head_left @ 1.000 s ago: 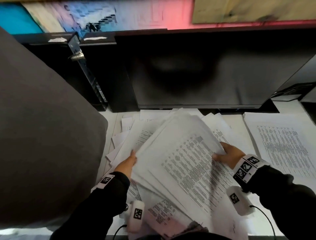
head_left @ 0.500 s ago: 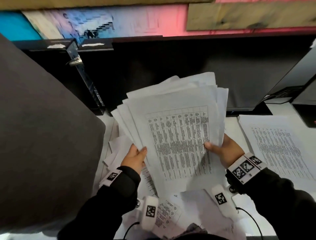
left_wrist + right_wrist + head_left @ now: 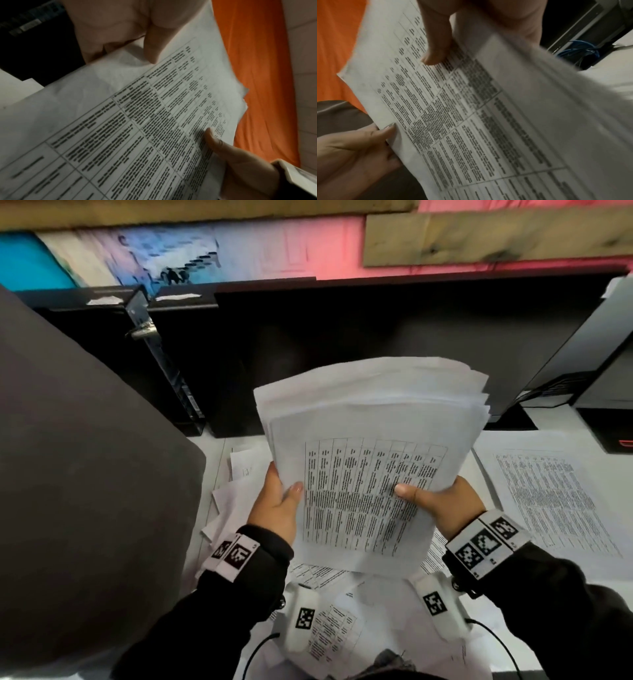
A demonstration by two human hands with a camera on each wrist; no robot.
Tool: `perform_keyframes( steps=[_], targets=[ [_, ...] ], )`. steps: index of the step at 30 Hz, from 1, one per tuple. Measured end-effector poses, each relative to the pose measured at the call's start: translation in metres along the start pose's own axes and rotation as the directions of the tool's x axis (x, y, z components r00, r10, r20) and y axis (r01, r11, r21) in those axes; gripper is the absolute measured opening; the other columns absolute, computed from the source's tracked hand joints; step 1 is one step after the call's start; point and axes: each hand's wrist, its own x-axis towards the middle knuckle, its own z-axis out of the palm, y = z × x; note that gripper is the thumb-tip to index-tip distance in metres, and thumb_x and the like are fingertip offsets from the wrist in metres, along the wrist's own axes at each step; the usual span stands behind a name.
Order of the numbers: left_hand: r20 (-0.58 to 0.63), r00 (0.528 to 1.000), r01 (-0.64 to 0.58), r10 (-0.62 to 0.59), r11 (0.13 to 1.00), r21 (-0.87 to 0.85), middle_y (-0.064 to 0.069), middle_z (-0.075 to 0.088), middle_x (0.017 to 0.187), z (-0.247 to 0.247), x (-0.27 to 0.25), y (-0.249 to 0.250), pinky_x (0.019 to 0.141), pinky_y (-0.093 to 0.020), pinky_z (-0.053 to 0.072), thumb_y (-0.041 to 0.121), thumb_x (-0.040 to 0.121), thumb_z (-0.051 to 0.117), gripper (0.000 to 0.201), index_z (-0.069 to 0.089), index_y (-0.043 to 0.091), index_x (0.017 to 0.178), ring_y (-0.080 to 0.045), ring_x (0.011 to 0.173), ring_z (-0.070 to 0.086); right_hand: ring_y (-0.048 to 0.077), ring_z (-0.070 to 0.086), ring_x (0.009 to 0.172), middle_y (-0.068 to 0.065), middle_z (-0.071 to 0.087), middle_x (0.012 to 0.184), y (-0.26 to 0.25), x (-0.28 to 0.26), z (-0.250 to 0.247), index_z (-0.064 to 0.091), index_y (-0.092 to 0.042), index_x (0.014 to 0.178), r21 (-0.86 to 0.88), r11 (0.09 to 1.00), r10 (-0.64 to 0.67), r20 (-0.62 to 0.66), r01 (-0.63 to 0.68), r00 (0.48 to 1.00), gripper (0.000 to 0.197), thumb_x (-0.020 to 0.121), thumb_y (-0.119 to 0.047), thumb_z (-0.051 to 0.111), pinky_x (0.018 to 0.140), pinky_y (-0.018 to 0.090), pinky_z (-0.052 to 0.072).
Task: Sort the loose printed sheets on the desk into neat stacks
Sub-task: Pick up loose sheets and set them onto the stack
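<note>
A thick bundle of printed sheets (image 3: pixel 370 446) stands nearly upright above the desk, a printed table on its front page. My left hand (image 3: pixel 277 505) grips its left edge, thumb on the front page. My right hand (image 3: pixel 442 503) grips the right edge, thumb pressed on the print. In the left wrist view the bundle (image 3: pixel 137 121) fills the frame under my left hand (image 3: pixel 130 37), with the right thumb at the far edge. The right wrist view shows the bundle (image 3: pixel 488 115) held by my right hand (image 3: pixel 471 27). Loose sheets (image 3: pixel 329 635) lie scattered on the desk below.
A flat stack of printed sheets (image 3: pixel 555 498) lies on the white desk (image 3: pixel 565 419) at the right. A dark monitor (image 3: pixel 394 337) stands behind the bundle. A grey chair back (image 3: pixel 85 474) fills the left. A black box (image 3: pixel 609 392) sits at the far right.
Both hands lifted the fanned sheets off the desk and turned them upright. The sheets have drawn together into a tighter bundle.
</note>
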Motion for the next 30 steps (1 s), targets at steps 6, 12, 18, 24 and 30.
perform_keyframes(
  steps=[6, 12, 18, 24, 30],
  targets=[
    [-0.084, 0.993, -0.086, 0.088, 0.996, 0.023, 0.017, 0.060, 0.110, 0.002, -0.006, 0.004, 0.083, -0.012, 0.047, 0.017, 0.095, 0.044, 0.043, 0.039, 0.059, 0.104, 0.008, 0.099, 0.057, -0.013, 0.061, 0.076, -0.025, 0.065, 0.077, -0.005, -0.004, 0.007, 0.059, -0.042, 0.083, -0.012, 0.995, -0.100, -0.017, 0.100, 0.995, 0.033, 0.070, -0.017, 0.076, 0.075, 0.013, 0.049],
    [-0.108, 0.994, -0.028, 0.034, 0.998, 0.056, 0.010, 0.056, 0.120, 0.006, -0.013, -0.010, 0.093, -0.025, 0.038, 0.017, 0.092, 0.050, 0.046, 0.029, 0.051, 0.115, -0.008, 0.110, 0.052, -0.007, 0.056, 0.083, -0.021, 0.062, 0.087, 0.014, -0.011, 0.017, 0.056, -0.043, 0.082, -0.132, 0.991, 0.021, 0.069, -0.012, 0.997, 0.035, 0.067, -0.021, 0.079, 0.082, 0.025, 0.045],
    [-0.085, 0.992, 0.105, -0.096, 0.988, 0.115, 0.009, 0.055, 0.114, 0.004, 0.001, -0.025, 0.094, -0.024, 0.034, 0.022, 0.094, 0.048, 0.035, 0.040, 0.028, 0.128, -0.011, 0.109, 0.050, 0.014, 0.058, 0.095, -0.005, 0.064, 0.105, 0.019, -0.008, 0.020, 0.060, -0.017, 0.118, -0.217, 0.966, 0.151, 0.027, -0.142, 0.988, 0.050, 0.072, -0.029, 0.075, 0.077, 0.018, 0.042],
    [-0.105, 0.987, 0.133, -0.119, 0.981, 0.141, 0.011, 0.057, 0.105, 0.003, 0.005, -0.027, 0.093, -0.026, 0.036, 0.020, 0.095, 0.044, 0.027, 0.048, 0.024, 0.122, -0.012, 0.106, 0.052, 0.016, 0.061, 0.101, 0.000, 0.068, 0.109, 0.022, -0.005, 0.017, 0.062, -0.030, 0.109, -0.160, 0.978, 0.136, -0.010, -0.136, 0.991, 0.041, 0.070, -0.031, 0.076, 0.095, 0.032, 0.045],
    [-0.132, 0.979, 0.173, -0.155, 0.974, 0.146, -0.002, 0.061, 0.110, 0.001, 0.010, -0.033, 0.101, -0.036, 0.040, 0.025, 0.092, 0.052, 0.027, 0.045, 0.019, 0.117, -0.024, 0.112, 0.055, -0.003, 0.061, 0.099, -0.019, 0.061, 0.109, -0.020, 0.001, -0.004, 0.046, -0.037, 0.118, -0.063, 0.971, -0.236, -0.123, 0.229, 0.964, 0.048, 0.079, -0.022, 0.069, 0.094, 0.035, 0.051]
  ],
)
